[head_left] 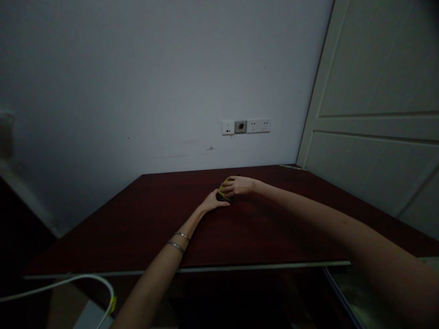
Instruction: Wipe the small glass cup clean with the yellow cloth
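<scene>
A yellow-and-black object (221,191) sits between both grips — left hand (211,201) holding its dark end, right hand (240,185) its yellow.

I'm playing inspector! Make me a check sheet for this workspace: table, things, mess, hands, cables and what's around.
Surface: dark red-brown table, flat top.
Job's things: small yellow-and-black object between the hands, partly covered; I cannot tell what it is.
Clutter: pale flat strip at the table's far right corner, too small to identify.
Hands: bare left hand at the black part; bare right hand, fingers over the yellow part; how firmly they grip cannot be seen.
Cables: white cable with a yellow tag, curving near the table's front left edge.
Surroundings: pale wall, white and grey rectangular socket plates.
</scene>
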{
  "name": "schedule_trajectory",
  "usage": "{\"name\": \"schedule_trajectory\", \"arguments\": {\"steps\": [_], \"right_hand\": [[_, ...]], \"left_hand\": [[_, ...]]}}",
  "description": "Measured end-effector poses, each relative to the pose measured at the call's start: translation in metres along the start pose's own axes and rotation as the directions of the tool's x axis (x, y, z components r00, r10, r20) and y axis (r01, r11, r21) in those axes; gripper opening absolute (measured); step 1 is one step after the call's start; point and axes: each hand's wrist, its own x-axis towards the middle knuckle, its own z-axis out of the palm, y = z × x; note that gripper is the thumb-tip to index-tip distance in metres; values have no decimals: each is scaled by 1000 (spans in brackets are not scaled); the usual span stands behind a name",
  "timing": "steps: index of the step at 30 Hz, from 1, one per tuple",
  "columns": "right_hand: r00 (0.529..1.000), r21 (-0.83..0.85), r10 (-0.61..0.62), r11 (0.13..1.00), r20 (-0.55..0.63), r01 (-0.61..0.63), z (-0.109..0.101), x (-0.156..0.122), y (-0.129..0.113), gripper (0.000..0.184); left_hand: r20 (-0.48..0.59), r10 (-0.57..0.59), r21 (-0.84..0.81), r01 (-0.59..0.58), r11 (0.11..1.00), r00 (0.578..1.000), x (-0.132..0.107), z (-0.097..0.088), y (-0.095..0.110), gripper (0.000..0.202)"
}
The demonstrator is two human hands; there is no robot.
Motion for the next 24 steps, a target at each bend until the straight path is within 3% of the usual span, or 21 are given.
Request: {"name": "schedule_trajectory", "arguments": {"steps": [6,12,18,24], "right_hand": [[979,-54,175,984,103,-170,1,2,-4,23],[928,-38,312,950,204,-311,-3,8,-12,24],[822,-16,462,875,333,-485,-9,19,-21,20],[687,85,545,751,480,-655,-21,33,-27,25]], "left_hand": [[0,21,34,-21,999,1000,0,2,-4,72],[8,24,49,-24,998,1000,-2,2,-2,72],[-5,13,122,-12,992,1000,-8,0,12,71],[-15,19,124,-17,992,1000,-7,0,11,71]]}}
